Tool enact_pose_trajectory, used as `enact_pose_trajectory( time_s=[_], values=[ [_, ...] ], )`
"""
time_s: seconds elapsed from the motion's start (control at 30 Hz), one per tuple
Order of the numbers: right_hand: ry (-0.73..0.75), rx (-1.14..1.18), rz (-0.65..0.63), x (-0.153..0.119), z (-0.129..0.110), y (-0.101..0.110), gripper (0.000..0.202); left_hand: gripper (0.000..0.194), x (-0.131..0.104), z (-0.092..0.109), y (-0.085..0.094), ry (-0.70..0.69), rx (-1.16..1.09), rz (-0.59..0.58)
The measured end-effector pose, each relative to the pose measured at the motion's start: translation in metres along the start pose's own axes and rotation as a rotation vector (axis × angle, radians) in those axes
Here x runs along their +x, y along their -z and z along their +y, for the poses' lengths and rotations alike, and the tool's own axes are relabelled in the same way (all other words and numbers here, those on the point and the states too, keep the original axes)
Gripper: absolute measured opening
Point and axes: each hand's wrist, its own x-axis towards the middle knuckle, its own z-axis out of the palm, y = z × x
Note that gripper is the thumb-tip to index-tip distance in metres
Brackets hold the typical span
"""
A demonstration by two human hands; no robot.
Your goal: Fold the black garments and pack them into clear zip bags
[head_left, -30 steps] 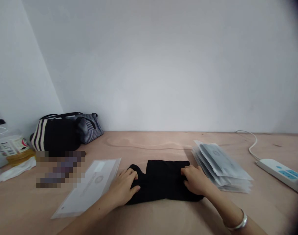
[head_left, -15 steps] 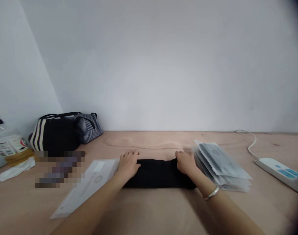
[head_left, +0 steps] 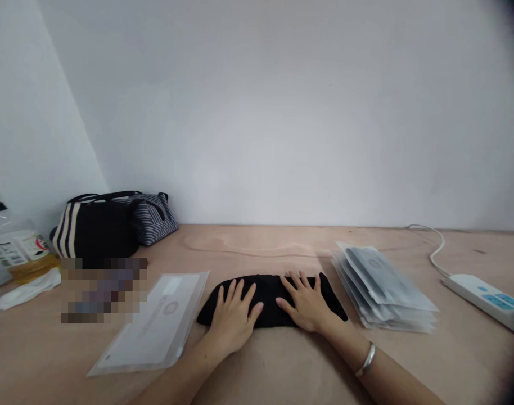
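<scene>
A folded black cloth (head_left: 267,298) lies flat on the wooden table in front of me. My left hand (head_left: 234,318) rests on its left part with the fingers spread. On the right part lies my right hand (head_left: 305,304), fingers also apart, a silver bangle on that wrist. Neither hand grips anything. To the left of the cloth is a flat frosted plastic bag (head_left: 156,323) with a printed mark. A stack of similar bags (head_left: 383,287), which look filled, sits to the right of the cloth.
Two bags, one black (head_left: 105,230) and one striped (head_left: 153,219), stand at the back left. A bottle (head_left: 18,253) and white tissue (head_left: 27,292) are at the far left, near a pixelated patch. A white power strip (head_left: 487,295) with a cable lies at the right.
Both hands have moved inward and toward me, from the cloth's outer edges onto its surface, and their fingers have spread. The cloth's ends now show, slanting outward.
</scene>
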Motion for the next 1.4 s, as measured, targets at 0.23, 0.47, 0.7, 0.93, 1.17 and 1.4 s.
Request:
enact_pose_trajectory(
  time_s=[0.23, 0.47, 0.7, 0.93, 1.17, 1.4],
  values=[
    [0.151, 0.150, -0.090, 0.004, -0.041, 0.001, 0.065, 0.039, 0.005, -0.023, 0.022, 0.265, 0.035, -0.040],
    [0.124, 0.184, -0.181, 0.005, -0.049, -0.009, 0.073, 0.059, -0.003, -0.044, 0.047, 0.243, -0.125, -0.219],
    [0.230, 0.357, -0.209, 0.002, -0.061, 0.002, 0.070, 0.053, -0.004, -0.047, 0.062, 0.209, -0.546, 0.046],
    [-0.141, 0.172, 0.222, -0.009, 0.005, 0.027, 0.033, 0.035, 0.004, -0.002, 0.021, 0.122, -1.072, 0.341],
    [-0.331, 0.263, 0.082, -0.021, 0.047, 0.010, 0.071, 0.036, -0.003, 0.027, 0.017, -0.246, -0.497, 0.187],
    [-0.419, 0.492, 0.066, -0.016, 0.052, 0.000, 0.072, 0.077, -0.018, 0.015, 0.010, -0.334, -0.239, 0.005]
  ],
)
